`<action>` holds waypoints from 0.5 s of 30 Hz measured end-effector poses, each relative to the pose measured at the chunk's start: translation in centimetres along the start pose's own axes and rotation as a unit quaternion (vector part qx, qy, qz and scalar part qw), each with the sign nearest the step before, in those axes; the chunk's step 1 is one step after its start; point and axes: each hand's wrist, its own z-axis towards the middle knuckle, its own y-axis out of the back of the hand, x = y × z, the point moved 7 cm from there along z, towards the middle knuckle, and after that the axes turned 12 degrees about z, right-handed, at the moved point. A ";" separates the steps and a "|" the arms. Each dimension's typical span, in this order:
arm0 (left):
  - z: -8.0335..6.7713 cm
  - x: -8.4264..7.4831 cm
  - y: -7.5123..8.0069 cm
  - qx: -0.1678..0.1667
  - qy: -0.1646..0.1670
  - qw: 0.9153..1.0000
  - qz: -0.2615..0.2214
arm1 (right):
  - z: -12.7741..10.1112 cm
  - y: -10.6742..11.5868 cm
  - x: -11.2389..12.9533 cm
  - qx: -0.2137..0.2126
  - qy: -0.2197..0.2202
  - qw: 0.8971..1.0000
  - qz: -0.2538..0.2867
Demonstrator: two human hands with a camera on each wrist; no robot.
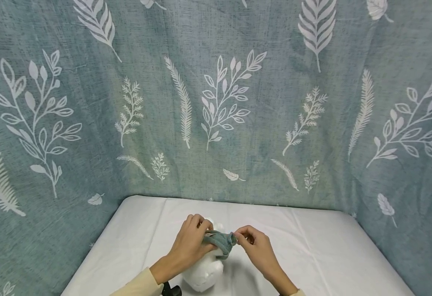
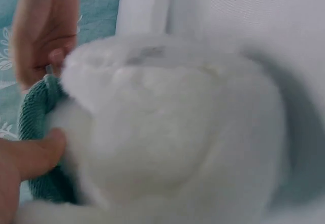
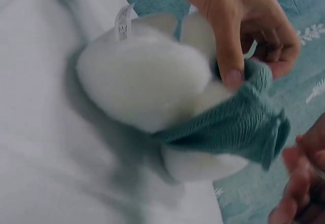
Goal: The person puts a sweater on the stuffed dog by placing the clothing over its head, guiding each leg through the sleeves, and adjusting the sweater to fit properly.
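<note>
You had a white plush toy (image 1: 203, 275) on the white-covered table (image 1: 323, 250), toward its near side and around the middle from left to right. A teal knit piece (image 1: 221, 243) was stretched across it between your two hands, with rounded white parts of the toy showing on the near and far sides of the knit.

Your left hand (image 1: 191, 242) reached in from the left and pinched the knit, the thumb lying over it and the other fingers curled behind. Your right hand (image 1: 256, 248) was at the right end of the knit, its thumb and forefinger drawn together on the edge there and the remaining fingers bent inward. The left wrist view showed a small pale bit between those right fingertips and the knit, too blurred to name.

A printed label (image 3: 123, 23) stood out from the toy's surface; its lettering was too small to read with certainty. You could not tell from these views which way the toy faced.

A cream left sleeve (image 1: 138, 284) covered your forearm, and just beside that wrist was a black object (image 1: 171, 290), partly hidden. Blue-green fabric (image 1: 267, 139) printed with white leaves hung beyond the far edge and along both sides.
</note>
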 end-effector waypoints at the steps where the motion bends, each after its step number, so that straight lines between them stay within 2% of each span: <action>1: 0.1 0.0 0.0 0.005 -0.009 1.000 -0.008 | 0.0 0.3 -0.4 -0.005 -0.010 1.000 -0.006; 5: 0.4 -0.2 -0.2 0.051 -0.041 0.997 -0.047 | -0.1 0.6 -1.4 0.013 -0.026 0.999 -0.036; 8: 0.5 -0.3 -0.6 0.093 -0.041 0.993 -0.064 | 0.0 0.2 -1.4 0.036 -0.003 0.998 -0.056; 15: 0.9 -0.6 -1.1 0.143 -0.024 0.989 -0.032 | 0.3 -0.3 -0.6 0.070 0.052 0.992 -0.096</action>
